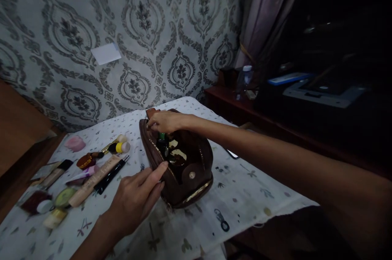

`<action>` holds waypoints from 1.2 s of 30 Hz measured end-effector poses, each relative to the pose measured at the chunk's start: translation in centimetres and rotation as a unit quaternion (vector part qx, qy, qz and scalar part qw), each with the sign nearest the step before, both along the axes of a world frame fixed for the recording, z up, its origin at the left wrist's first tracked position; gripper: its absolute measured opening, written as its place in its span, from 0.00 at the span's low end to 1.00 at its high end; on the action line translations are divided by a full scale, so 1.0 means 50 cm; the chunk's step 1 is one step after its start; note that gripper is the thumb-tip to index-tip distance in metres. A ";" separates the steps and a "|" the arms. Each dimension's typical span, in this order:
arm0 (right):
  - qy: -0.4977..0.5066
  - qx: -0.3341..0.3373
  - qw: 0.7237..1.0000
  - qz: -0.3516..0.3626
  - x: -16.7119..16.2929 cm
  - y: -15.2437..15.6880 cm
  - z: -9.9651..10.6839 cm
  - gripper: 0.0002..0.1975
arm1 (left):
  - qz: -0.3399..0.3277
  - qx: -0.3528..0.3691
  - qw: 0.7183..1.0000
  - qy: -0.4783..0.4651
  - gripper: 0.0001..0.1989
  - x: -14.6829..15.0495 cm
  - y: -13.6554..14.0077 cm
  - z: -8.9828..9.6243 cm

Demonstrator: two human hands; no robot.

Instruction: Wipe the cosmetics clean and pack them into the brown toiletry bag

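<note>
A dark brown zipped bag (pixel 196 194) lies on the cloth-covered table with its top unzipped and gaping. My left hand (pixel 137 196) grips the bag's near left side, index finger along the zip edge. Reaching across the opening, my right hand (pixel 167 122) has its fingers curled at the far left rim, apparently pinching the edge; its fingertips are partly hidden. A brown strap-like piece (pixel 152 112) shows just behind that hand. Inside the bag are a small bottle with a green part (pixel 162 141) and shiny gold-coloured pieces (pixel 178 156).
Left of the bag lie a beige tube (pixel 94 180), a black slim tube (pixel 110 175), a pink item (pixel 75 143), a dark red jar (pixel 35 203) and several other cosmetics. A phone (pixel 232 154) is partly hidden beneath my right arm. A plastic bottle (pixel 246 76) stands on the reddish side surface.
</note>
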State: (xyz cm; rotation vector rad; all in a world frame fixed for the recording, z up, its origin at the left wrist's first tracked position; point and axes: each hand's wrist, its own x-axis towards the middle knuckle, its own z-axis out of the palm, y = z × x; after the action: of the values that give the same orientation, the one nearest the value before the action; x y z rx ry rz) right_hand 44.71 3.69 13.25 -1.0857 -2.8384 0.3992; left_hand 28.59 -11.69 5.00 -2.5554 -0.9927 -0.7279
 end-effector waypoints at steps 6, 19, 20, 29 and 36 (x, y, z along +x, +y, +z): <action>-0.136 0.040 0.989 0.026 -0.041 -0.005 0.018 0.16 | -0.001 -0.001 1.000 0.011 0.17 0.004 0.000 0.007; -0.002 0.050 0.996 -0.070 -0.029 -0.021 -0.017 0.15 | 0.002 -0.017 1.000 0.008 0.18 0.002 0.001 0.006; 0.010 0.054 0.995 -0.086 -0.024 -0.026 -0.015 0.15 | 0.002 -0.020 1.000 0.008 0.18 0.002 0.001 0.005; 0.030 0.032 0.992 -0.121 -0.003 -0.018 -0.032 0.13 | -0.004 -0.018 1.000 0.003 0.17 0.007 0.001 0.010; 0.031 -0.062 0.995 -0.065 0.048 -0.018 -0.025 0.16 | -0.002 -0.007 1.000 0.007 0.17 0.003 0.001 0.004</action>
State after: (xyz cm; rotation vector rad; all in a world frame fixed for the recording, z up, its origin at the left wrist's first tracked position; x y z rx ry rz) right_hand 47.11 2.77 12.01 -1.2486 -2.7009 0.5928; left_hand 28.76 -11.62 5.20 -2.5714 -0.9935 -0.7060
